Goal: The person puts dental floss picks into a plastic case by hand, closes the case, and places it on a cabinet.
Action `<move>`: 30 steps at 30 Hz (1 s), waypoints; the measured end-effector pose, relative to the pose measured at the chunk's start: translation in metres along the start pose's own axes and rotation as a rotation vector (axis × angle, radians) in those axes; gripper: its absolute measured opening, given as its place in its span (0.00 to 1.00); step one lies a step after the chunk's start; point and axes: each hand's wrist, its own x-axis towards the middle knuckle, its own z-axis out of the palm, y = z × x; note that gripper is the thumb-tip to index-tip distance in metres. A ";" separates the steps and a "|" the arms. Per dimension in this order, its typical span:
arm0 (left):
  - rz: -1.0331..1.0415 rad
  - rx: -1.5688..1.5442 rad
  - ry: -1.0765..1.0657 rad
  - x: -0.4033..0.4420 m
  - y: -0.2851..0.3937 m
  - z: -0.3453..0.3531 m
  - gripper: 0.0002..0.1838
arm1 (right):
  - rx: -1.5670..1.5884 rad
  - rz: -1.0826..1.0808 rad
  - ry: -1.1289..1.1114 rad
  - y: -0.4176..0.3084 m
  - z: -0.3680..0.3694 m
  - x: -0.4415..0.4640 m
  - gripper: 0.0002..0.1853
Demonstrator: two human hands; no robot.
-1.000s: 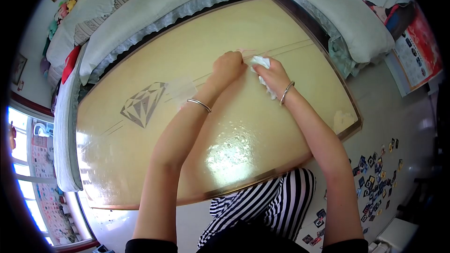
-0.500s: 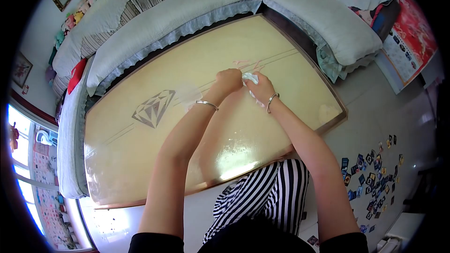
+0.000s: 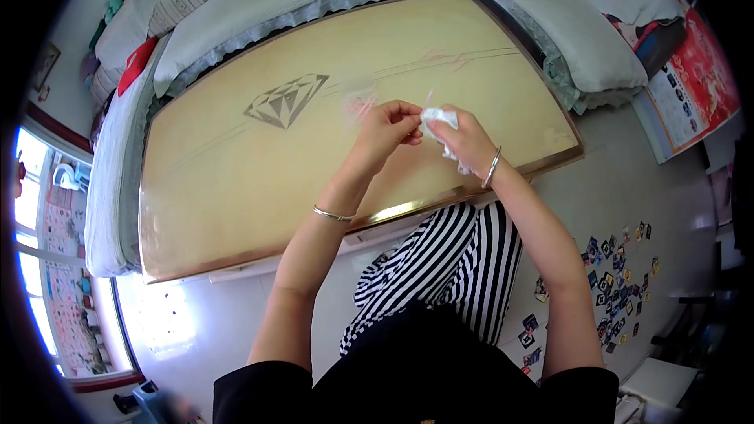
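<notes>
Drawing left hand [image 3: 385,135] and right hand [image 3: 471,144] back toward near edge of table [image 3: 236,196], you're leaving bag [image 3: 359,97] uncovered. Left fingertips are meeting, cannot tell on what; right fingers are clamping white wad [image 3: 441,118] just beside left hand.

Left hand [image 3: 389,135] turns from knuckles-up fist to thumb drawn toward fingertips. It and right hand [image 3: 471,143], with white tissue [image 3: 441,119], now sit nearer the table's [image 3: 228,196] front edge, farther from the pink strips [image 3: 458,63]. Clear bag [image 3: 358,94] emerges from behind left forearm [image 3: 306,255]; pink pieces appear inside, though blurred.
</notes>
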 end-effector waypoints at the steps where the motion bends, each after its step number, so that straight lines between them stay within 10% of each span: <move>1: -0.001 -0.008 0.008 -0.008 0.000 -0.002 0.09 | -0.035 0.056 -0.056 0.000 0.006 -0.007 0.11; 22: 0.079 -0.016 0.171 -0.045 -0.015 -0.018 0.08 | 0.058 0.080 0.044 -0.007 0.031 0.009 0.12; 25: 0.119 0.024 0.199 -0.044 -0.019 -0.022 0.09 | -0.037 0.153 -0.235 -0.004 0.048 -0.023 0.11; 30: -0.162 -0.604 -0.001 -0.054 -0.021 -0.025 0.07 | 0.271 0.113 -0.078 -0.008 0.033 -0.021 0.11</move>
